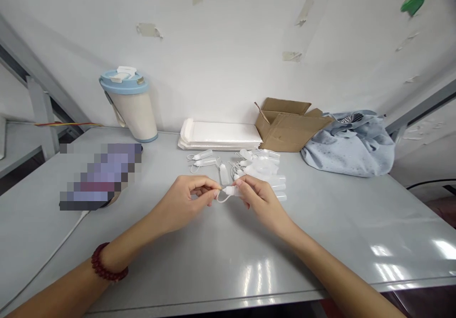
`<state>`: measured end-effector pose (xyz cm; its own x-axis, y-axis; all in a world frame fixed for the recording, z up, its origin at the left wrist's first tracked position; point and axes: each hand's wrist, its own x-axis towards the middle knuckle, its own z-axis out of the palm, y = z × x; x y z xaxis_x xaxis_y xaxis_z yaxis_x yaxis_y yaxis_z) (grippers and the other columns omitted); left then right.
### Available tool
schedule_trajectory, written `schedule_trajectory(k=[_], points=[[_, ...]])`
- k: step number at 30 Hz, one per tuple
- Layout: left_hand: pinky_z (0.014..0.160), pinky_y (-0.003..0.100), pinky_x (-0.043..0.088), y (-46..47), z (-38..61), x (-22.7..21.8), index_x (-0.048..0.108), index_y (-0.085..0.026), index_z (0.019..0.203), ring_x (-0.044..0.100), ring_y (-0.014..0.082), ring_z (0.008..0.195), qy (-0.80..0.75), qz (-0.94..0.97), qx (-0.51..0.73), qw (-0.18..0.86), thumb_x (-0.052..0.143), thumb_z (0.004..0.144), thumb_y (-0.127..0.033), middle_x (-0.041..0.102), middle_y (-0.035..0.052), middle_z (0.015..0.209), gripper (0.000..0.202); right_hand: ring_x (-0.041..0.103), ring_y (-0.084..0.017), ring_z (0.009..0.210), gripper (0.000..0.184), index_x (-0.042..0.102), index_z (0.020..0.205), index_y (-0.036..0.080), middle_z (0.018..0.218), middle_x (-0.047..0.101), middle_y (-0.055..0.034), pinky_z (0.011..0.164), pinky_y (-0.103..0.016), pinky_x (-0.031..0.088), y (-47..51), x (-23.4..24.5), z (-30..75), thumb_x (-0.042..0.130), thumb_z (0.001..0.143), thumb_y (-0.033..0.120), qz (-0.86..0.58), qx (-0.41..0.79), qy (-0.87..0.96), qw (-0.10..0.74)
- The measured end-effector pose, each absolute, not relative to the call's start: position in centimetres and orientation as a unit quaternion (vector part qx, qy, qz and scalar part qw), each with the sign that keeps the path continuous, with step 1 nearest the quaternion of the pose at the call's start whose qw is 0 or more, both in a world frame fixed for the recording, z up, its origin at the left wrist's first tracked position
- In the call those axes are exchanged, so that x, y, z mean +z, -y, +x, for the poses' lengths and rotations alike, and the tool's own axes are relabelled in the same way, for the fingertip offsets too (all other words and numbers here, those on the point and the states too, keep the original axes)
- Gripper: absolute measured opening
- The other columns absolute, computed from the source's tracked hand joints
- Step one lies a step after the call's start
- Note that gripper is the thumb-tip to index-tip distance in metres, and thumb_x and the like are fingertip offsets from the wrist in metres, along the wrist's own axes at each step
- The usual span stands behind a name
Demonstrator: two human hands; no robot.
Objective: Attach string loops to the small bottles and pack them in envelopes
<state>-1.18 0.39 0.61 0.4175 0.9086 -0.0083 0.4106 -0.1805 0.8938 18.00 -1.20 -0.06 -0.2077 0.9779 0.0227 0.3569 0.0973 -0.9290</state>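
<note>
My right hand (259,197) is closed around a small translucent plastic dropper bottle (231,191), held sideways with its white tip pointing left. A thin white strap (223,201) loops from the bottle's neck to the pinched fingertips of my left hand (194,195). Those fingertips hold the small cap at the strap's end, mostly hidden, right at the bottle's thin tip. Just behind my hands, similar dropper bottles lie on the table: a heap of several (261,163) on the right, and a few apart, such as one bottle (223,174) with its looped strap.
On the grey table (199,270), a stack of white padded envelopes (223,132) lies against the wall. Right of it are an open cardboard box (294,130) and a bluish cloth bag (352,147). A blue-lidded tumbler (137,111) and a blurred-out phone (103,175) with a cable are left.
</note>
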Motion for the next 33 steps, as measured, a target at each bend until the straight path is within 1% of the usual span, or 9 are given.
schedule_trajectory(k=[11, 21, 26, 33], points=[[0.058, 0.024, 0.041, -0.25, -1.02, 0.96, 0.069, -0.019, 0.078, 0.054, 0.0133, 0.063, -0.452, 0.722, 0.272, 0.448, 0.054, 0.082, -0.027, 0.062, -0.0004, 0.068, 0.018, 0.039, -0.011, 0.057, 0.032, 0.045, 0.064, 0.019, 0.059, 0.041, 0.004, 0.056, -0.025, 0.03, 1.41, -0.19, 17.95, 0.039, 0.092, 0.034, -0.519, 0.428, 0.649, 0.355], [0.059, 0.024, 0.042, -0.24, -1.08, 0.63, 0.068, -0.018, 0.077, 0.055, 0.0127, 0.063, -0.449, 0.722, 0.262, 0.456, 0.053, 0.081, -0.025, 0.062, -0.0005, 0.069, 0.017, 0.036, -0.01, 0.056, 0.031, 0.046, 0.065, 0.018, 0.059, 0.039, 0.0046, 0.055, -0.024, 0.029, 1.28, -0.31, 17.89, 0.04, 0.092, 0.032, -0.522, 0.434, 0.648, 0.346], [0.06, 0.023, 0.043, -0.38, -1.21, 0.73, 0.068, -0.018, 0.076, 0.056, 0.0124, 0.063, -0.45, 0.701, 0.261, 0.489, 0.055, 0.079, -0.026, 0.062, -0.001, 0.067, 0.016, 0.037, -0.01, 0.058, 0.031, 0.047, 0.066, 0.018, 0.06, 0.04, 0.0044, 0.056, -0.024, 0.029, 1.21, -0.26, 18.06, 0.04, 0.092, 0.032, -0.512, 0.439, 0.654, 0.343], [0.053, 0.023, 0.04, -0.73, -1.5, 0.87, 0.07, -0.017, 0.073, 0.056, 0.0115, 0.058, -0.46, 0.664, 0.235, 0.54, 0.058, 0.079, -0.026, 0.063, -0.0007, 0.064, 0.016, 0.038, -0.01, 0.058, 0.028, 0.051, 0.069, 0.018, 0.061, 0.042, 0.004, 0.057, -0.024, 0.029, 1.1, -0.2, 18.19, 0.042, 0.091, 0.031, -0.506, 0.442, 0.66, 0.335]])
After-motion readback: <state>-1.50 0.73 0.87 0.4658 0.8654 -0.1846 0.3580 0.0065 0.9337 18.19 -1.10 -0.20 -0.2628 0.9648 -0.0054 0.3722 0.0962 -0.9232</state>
